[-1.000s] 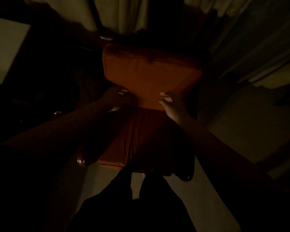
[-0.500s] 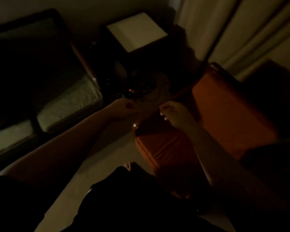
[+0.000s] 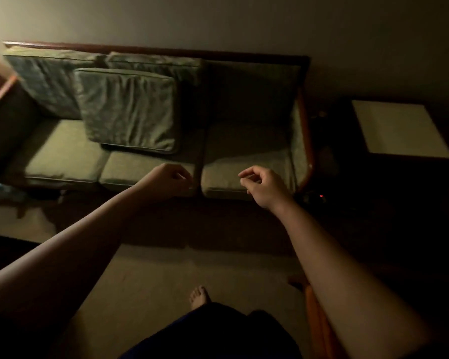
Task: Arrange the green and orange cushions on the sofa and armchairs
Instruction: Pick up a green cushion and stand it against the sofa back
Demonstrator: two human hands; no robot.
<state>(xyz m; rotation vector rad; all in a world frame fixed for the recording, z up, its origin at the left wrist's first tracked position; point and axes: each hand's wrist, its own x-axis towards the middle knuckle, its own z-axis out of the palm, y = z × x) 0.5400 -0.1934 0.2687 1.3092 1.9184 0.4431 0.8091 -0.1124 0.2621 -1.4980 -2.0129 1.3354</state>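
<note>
Both hands hang in the air in front of the sofa, holding nothing. The left hand (image 3: 170,181) has a loose, empty grip, its fingers curled softly inward, and it hovers over the front edge of the middle seat. The right hand (image 3: 263,186) also has a loose, empty grip, with forefinger and thumb close but nothing between them, and it hovers over the front of the right seat.

Beyond them stands the long green sofa with a dark wooden frame (image 3: 305,141), set against a plain wall. A loose square green velvet cushion (image 3: 127,108) leans tilted against the back over the middle seat, its lower edge resting on the seat pad. Behind it two more green back cushions stand upright: the left back cushion (image 3: 44,81) and the middle back cushion (image 3: 156,63), which the loose cushion partly covers. The right part of the sofa lies in deep shadow, so its back cannot be made out clearly.

To the right of the sofa stands a dark side table with a pale square tabletop (image 3: 399,128). A bare foot (image 3: 198,297) rests on the pale floor (image 3: 166,275) below.
</note>
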